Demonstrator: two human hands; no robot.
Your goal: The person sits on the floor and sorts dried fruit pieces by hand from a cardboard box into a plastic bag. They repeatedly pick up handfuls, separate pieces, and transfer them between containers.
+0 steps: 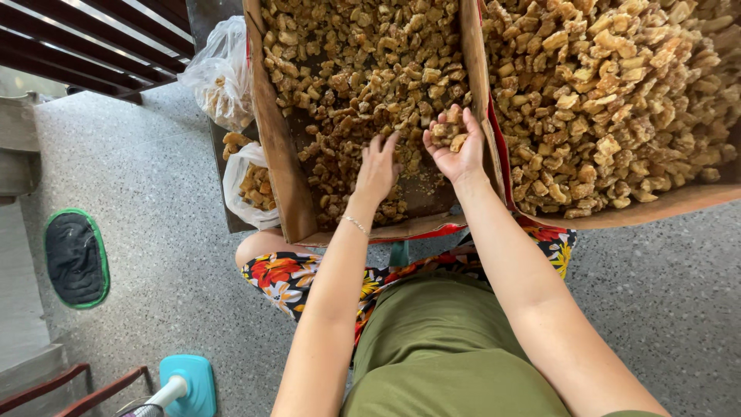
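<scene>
We worked seated over the left box [282,166], our landmark; it held brown chunks [363,62], thinned toward the near end, where bare cardboard showed. Our left hand [377,168] lay palm down on the chunks in the near half of the box, fingers spread and open, gripping nothing we could see. Our right hand [455,147] was cupped palm up at the box's right wall, holding a small pile of chunks [448,130], fingers curled around them but not shut. Right of the box stood a fuller box [664,207], heaped high. Left of the box sat two clear bags [224,73], each with some chunks inside.

Judgement: to sort well, we should rake lightly with flat fingers, keep the cupped palm level so nothing spilled, and keep it low over the box.
</scene>
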